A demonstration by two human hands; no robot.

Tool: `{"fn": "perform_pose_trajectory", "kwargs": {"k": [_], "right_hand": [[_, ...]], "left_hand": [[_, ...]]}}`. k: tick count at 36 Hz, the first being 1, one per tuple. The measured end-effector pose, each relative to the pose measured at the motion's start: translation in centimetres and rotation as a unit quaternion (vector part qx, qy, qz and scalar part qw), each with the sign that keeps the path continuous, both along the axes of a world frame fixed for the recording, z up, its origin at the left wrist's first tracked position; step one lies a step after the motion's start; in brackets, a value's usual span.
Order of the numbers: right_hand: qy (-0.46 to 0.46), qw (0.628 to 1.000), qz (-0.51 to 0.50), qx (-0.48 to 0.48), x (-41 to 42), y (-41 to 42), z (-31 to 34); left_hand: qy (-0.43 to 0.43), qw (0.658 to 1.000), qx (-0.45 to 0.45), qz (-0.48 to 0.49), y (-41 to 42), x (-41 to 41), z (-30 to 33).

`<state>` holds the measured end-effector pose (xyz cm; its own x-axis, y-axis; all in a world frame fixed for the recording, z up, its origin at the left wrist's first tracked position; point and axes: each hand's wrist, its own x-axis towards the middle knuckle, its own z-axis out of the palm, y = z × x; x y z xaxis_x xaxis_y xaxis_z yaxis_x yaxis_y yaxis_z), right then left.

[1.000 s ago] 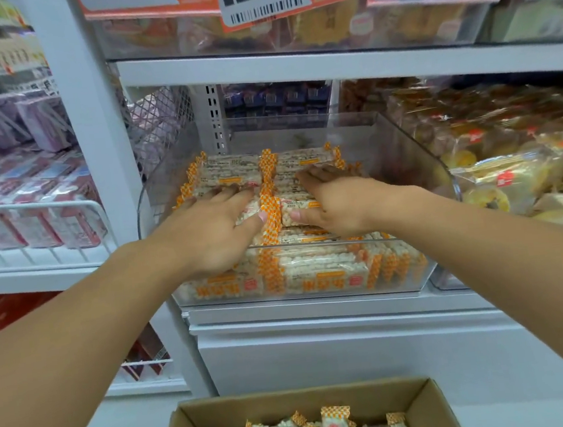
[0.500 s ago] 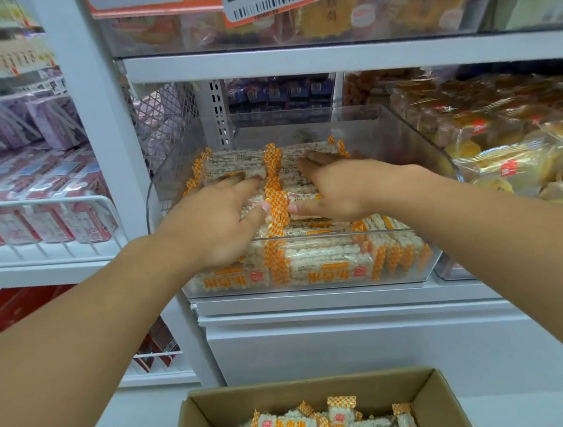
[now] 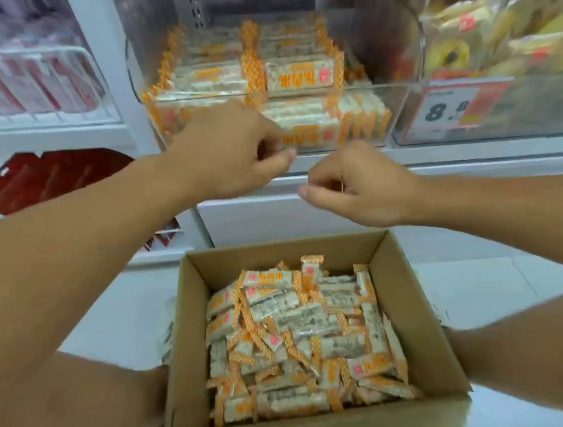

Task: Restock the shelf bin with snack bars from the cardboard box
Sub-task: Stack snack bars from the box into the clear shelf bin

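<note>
Both hands (image 3: pixel 300 173) hover empty between bin (image 3: pixel 396 64) and box (image 3: pixel 416 303).

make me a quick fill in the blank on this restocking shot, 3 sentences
1. The loose snack bars lie in a ____ box on the floor.
2. The left hand and right hand hold ____.
3. The clear shelf bin has bars with ____ wrapper ends.

Missing words: cardboard; nothing; orange

both forearms are showing bare up to the frame edge, no sleeves; left hand (image 3: pixel 233 152) and right hand (image 3: pixel 360 188) are wearing nothing on the fingers.
</note>
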<state>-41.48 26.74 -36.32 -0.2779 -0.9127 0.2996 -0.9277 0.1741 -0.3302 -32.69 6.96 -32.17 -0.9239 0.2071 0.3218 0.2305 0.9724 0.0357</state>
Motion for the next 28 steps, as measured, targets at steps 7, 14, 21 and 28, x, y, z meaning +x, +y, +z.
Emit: {"fn": "perform_pose_trajectory", "kwargs": {"k": [7,14,21,28], "right_hand": [[-0.202,0.79,-0.153,0.558,5.1,5.0,-14.4],[-0.189,0.831,-0.276,0.445,9.0,8.9,-23.1],[-0.232,0.888,-0.258,0.3,9.1,5.2,-24.3],[-0.103,0.89,-0.199,0.397,10.1,2.2,-24.6]], "left_hand": [[-0.553,0.804,-0.071,0.205,3.7,5.9,-16.5],[-0.426,0.8,0.193,0.375,5.7,11.9,-25.9],[-0.368,0.755,0.313,0.443,5.5,10.7,-27.6],[-0.322,0.793,0.259,0.448,5.6,12.0,-28.9]]}}
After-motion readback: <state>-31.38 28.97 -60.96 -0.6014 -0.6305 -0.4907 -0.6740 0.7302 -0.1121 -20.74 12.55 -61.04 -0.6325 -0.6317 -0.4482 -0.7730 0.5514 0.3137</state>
